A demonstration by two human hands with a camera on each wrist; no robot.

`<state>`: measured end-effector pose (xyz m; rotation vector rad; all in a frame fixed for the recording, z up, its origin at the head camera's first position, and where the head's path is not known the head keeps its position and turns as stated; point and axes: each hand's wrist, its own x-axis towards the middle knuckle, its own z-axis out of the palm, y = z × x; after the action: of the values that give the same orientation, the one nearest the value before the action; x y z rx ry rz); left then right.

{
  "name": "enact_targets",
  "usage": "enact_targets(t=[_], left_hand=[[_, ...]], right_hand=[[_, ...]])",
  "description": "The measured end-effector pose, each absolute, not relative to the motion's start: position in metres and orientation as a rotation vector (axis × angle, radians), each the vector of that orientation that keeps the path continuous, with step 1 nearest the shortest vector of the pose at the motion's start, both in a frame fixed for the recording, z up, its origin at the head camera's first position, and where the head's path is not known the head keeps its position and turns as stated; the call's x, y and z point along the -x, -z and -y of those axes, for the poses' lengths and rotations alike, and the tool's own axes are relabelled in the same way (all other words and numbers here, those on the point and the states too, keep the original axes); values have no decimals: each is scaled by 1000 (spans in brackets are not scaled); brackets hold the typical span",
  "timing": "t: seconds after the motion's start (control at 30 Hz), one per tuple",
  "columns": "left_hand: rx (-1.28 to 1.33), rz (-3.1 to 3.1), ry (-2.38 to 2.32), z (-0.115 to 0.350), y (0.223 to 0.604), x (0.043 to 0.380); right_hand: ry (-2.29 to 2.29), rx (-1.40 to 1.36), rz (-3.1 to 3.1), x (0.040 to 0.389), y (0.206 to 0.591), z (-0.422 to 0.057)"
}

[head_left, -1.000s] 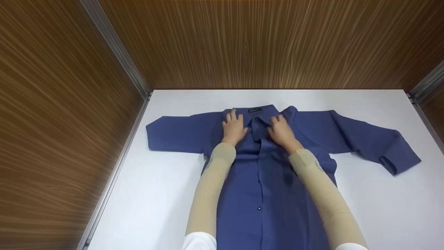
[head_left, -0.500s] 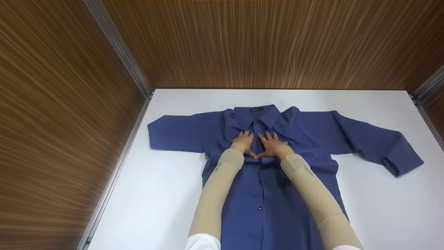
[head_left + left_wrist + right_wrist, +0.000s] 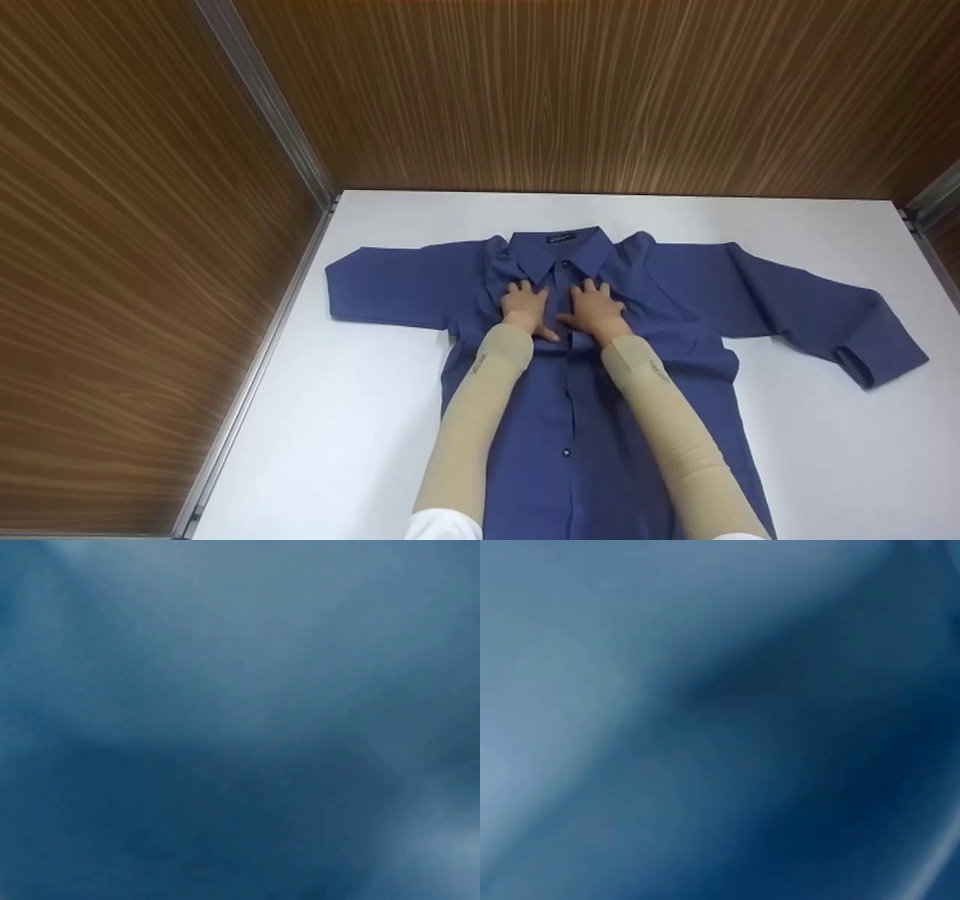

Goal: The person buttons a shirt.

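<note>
Evenly, the blue shirt [image 3: 525, 450] lies front up on the white desk [image 3: 300, 420], its sleeves [image 3: 405, 285] stretched out to either side. Below the collar [image 3: 536, 259], the left hand [image 3: 523, 306] and right hand [image 3: 594, 309] rest on the chest fabric, fingers spread apart and gripping nothing, thumbs pointing inward. Both wrist views are blurred blue.

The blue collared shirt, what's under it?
The blue collared shirt lies on a smooth white tabletop, visible around its edges. Anything else underneath cannot be seen: the shirt covers it.
</note>
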<state>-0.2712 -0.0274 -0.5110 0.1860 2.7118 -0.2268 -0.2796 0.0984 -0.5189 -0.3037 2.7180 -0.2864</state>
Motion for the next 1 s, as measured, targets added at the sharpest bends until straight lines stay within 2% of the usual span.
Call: enact_targets(t=[0.27,0.57,0.67,0.8,0.87,1.0], left_hand=[[-356,-2738,151,22,508,269],[-381,-2759,63,25,511,267],[-400,-2762,37,25,511,266],[-435,-2758,1,25,511,267],[-461,-2738,-50,26,511,268],[-469,-2651,-293,29,509,270]], right_hand=[[369,229,-2862,283,525,-89],[582,195,-2767,288,531,-90],[789,236,-2711,301,547,-103],[1188,386,-2657,339,610,-133],[1299,354,-2589,334,601,-136],[1291,171,-2467,297,530,-122]])
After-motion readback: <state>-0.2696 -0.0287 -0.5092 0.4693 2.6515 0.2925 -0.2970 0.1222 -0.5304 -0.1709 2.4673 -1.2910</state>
